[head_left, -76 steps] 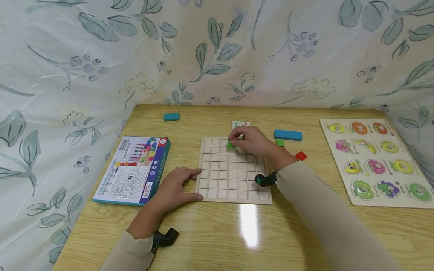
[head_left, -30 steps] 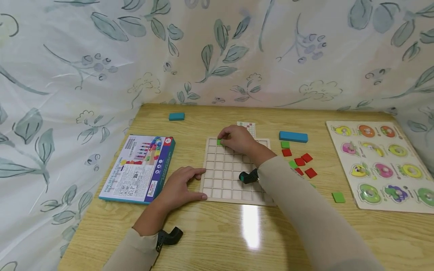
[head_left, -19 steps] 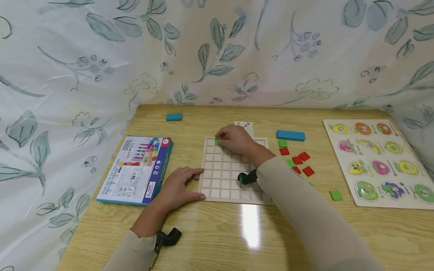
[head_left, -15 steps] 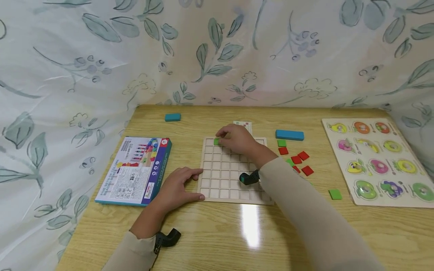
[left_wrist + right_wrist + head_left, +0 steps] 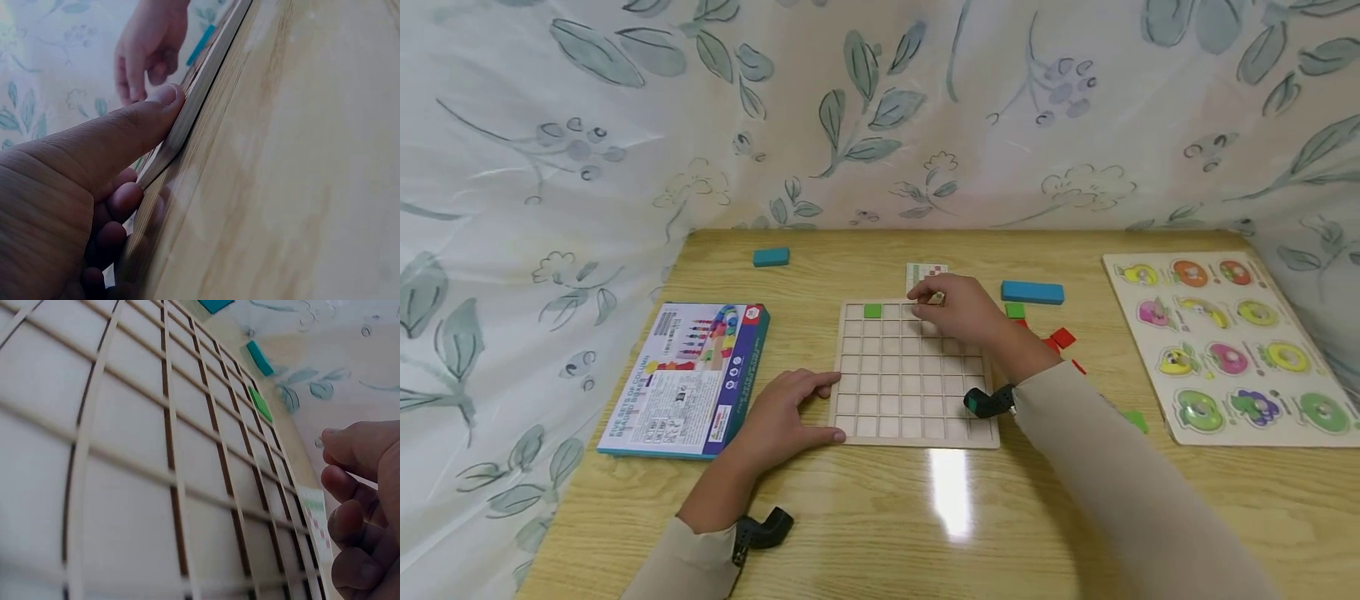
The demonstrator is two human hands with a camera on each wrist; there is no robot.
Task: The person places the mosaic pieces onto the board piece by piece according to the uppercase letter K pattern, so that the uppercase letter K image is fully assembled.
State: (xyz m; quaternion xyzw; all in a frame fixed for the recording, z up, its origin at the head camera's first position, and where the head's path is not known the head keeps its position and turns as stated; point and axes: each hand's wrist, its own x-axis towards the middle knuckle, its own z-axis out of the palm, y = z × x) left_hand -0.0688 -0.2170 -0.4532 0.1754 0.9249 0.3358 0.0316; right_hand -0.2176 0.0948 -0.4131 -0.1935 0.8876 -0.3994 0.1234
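A wooden grid board [image 5: 900, 443] lies flat on the table, a green square tile [image 5: 872, 311] sitting in its back row, second cell from the left. My left hand [image 5: 782, 417] rests beside the board's left edge, thumb at the near corner and index fingertip farther up. In the left wrist view its thumb [image 5: 140, 119] lies along the wooden rim. Over the board's back edge is my right hand [image 5: 958, 310], fingers loosely bent; the right wrist view shows nothing between the fingers [image 5: 350, 487]. A small printed pattern card [image 5: 925, 271] lies behind the board, partly covered by that hand.
Loose red tiles [image 5: 1063, 337] and green tiles [image 5: 1015, 311] lie right of the board, partly behind the right arm. Blue blocks [image 5: 1032, 292] stand at the back. A boxed set [image 5: 681, 383] is at left, a fruit puzzle board [image 5: 1232, 350] at right.
The right hand has let go of the green tile, now in its cell, and moved right across the back row. The left hand stays at the board's edge.
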